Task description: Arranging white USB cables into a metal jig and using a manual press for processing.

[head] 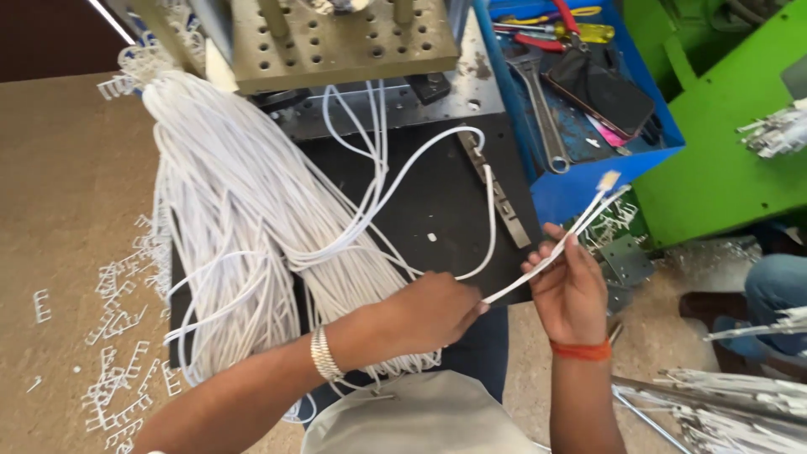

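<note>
A thick bundle of white cables (pixel 244 219) lies across a black mat (pixel 437 202) and hangs toward me. My left hand (pixel 429 311), with a metal bracelet on its wrist, pinches a few cables near the bundle's lower end. My right hand (pixel 570 290), with an orange thread on its wrist, holds the same few cables further along, between fingers and thumb. Their connector tips (pixel 607 187) stick up and to the right past my fingers. Loose loops of cable (pixel 471 168) curl over the mat behind my hands.
A perforated metal press block (pixel 336 42) stands at the top. A blue tray (pixel 580 92) at the right holds a wrench, pliers and a dark phone. Green machine housing (pixel 723 143) lies beyond it. White plastic scraps (pixel 118 336) litter the brown table at the left. More cable ends (pixel 740 403) sit at the lower right.
</note>
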